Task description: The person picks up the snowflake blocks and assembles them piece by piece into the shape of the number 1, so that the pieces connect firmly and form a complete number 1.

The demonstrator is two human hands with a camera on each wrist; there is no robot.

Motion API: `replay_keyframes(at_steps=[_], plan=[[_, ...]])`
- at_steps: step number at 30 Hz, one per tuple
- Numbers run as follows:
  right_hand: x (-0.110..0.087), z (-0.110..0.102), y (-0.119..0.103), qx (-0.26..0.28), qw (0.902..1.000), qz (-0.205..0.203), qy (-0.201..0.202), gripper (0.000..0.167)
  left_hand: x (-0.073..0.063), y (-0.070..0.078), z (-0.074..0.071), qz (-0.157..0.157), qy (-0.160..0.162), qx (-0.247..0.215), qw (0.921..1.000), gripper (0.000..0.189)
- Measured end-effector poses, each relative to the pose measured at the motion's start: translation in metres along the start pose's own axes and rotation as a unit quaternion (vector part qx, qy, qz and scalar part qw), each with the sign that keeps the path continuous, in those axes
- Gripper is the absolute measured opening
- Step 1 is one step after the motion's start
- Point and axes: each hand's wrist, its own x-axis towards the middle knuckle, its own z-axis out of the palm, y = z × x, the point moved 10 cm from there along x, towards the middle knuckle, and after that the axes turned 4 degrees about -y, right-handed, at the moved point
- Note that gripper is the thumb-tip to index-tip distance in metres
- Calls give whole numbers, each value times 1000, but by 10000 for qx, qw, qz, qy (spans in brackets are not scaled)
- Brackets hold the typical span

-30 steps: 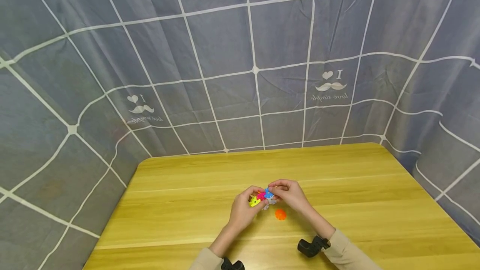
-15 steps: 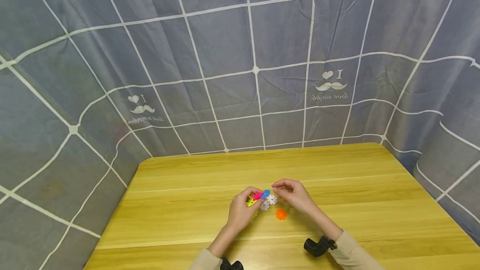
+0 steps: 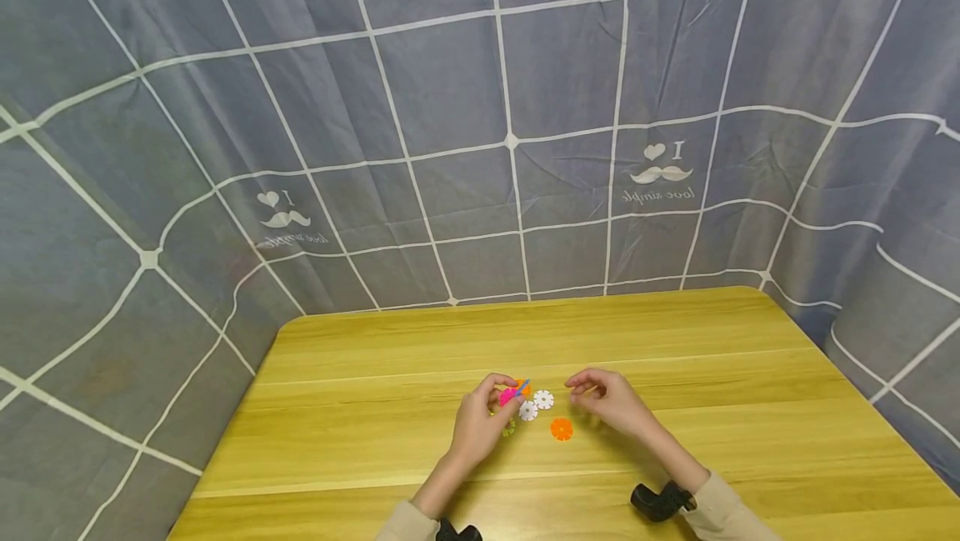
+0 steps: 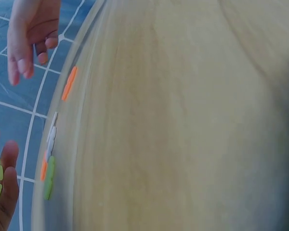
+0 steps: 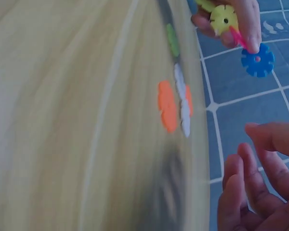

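Observation:
My left hand [image 3: 477, 423] pinches a small chain of joined plastic snowflake discs above the table. In it a pink disc [image 3: 507, 396] connects to a blue disc [image 5: 263, 68], seen face-on in the right wrist view, and to a yellow disc [image 5: 218, 20] inside the fingers. Apart from the chain, to its right, my right hand [image 3: 617, 401] hovers with loosely bent fingers and holds nothing. Below the hands lie two white discs [image 3: 543, 400], an orange disc [image 3: 562, 429] and a green disc [image 4: 49, 178]; another orange disc [image 3: 524, 388] is partly hidden behind the chain.
The wooden table [image 3: 360, 391] spreads wide on both sides of the hands. A grey curtain [image 3: 450, 107] with white grid lines hangs behind it and along both sides. Each wrist wears a black camera mount [image 3: 660, 503].
My right hand has let go of the blue disc and moved away to the right. My left hand keeps the chain and has turned it, so the blue disc now shows edge-on in the head view.

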Motion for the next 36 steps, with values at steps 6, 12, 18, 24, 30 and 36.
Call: replay_keyframes(at_steps=[6, 12, 18, 24, 30, 36], plan=[[-9, 5, 10, -275, 9989, 68, -364, 24, -3, -2, -1, -20, -17, -53, 10000, 21], [-17, 8, 13, -506, 9968, 114, -602, 25, -5, -2, -4, 29, 132, 142, 9998, 16], [-20, 10, 14, -558, 9955, 123, -755, 28, -5, 0, -9, 49, 394, 445, 9982, 12], [-21, 8, 16, -767, 9936, 176, -809, 32, -4, 2, -11, 116, 475, 460, 9977, 11], [-22, 10, 14, -1073, 9908, 197, -800, 35, -4, 3, -13, 178, 527, 501, 9972, 11], [-20, 16, 11, -1340, 9871, 316, -814, 36, -4, 3, -12, 221, 491, 466, 9975, 11]])
